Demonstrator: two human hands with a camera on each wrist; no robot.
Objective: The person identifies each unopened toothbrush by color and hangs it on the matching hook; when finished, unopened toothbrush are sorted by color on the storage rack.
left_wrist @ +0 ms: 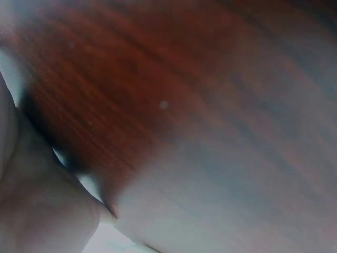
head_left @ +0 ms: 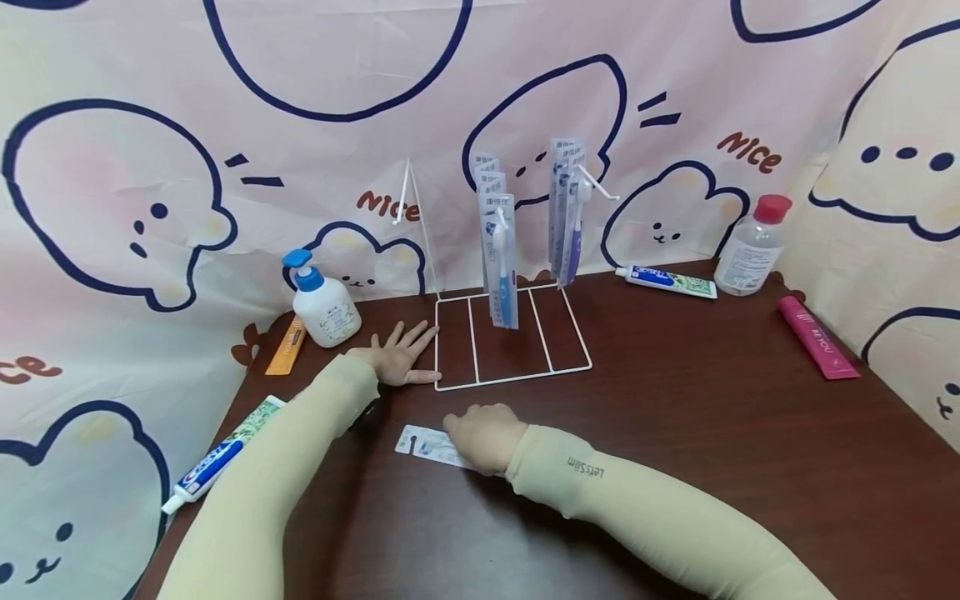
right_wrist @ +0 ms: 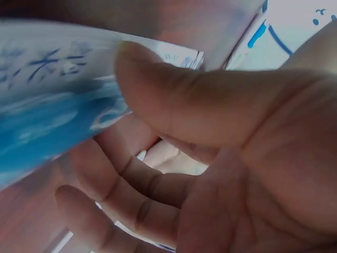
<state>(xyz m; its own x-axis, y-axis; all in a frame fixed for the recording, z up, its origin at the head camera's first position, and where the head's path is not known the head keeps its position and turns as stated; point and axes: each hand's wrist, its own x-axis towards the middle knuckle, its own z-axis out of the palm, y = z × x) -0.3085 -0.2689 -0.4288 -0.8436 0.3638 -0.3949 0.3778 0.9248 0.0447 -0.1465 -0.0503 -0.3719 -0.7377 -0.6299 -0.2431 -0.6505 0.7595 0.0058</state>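
Observation:
My right hand [head_left: 486, 437] holds a packaged toothbrush [head_left: 426, 444] just above or on the table, in front of the rack; the head view cannot tell which. In the right wrist view the thumb pinches the clear package [right_wrist: 63, 79], which has blue print and a blue part inside, against the fingers. The left hand [head_left: 401, 357] lies with spread fingers on the table, at the left side of the white wire display rack [head_left: 517, 379]. Packaged toothbrushes [head_left: 498, 258] hang on the rack's middle hook, and more packaged toothbrushes [head_left: 567, 212] on its right hook. A third hook [head_left: 402, 193] is at the left.
Left of the rack are a pump bottle [head_left: 327, 310], an orange tube [head_left: 287, 348] and a toothpaste tube [head_left: 225, 454] beside the left arm. At the right are another toothpaste tube [head_left: 670, 282], a red-capped bottle [head_left: 750, 254] and a pink tube [head_left: 817, 340]. A printed cloth [head_left: 337, 158] hangs behind.

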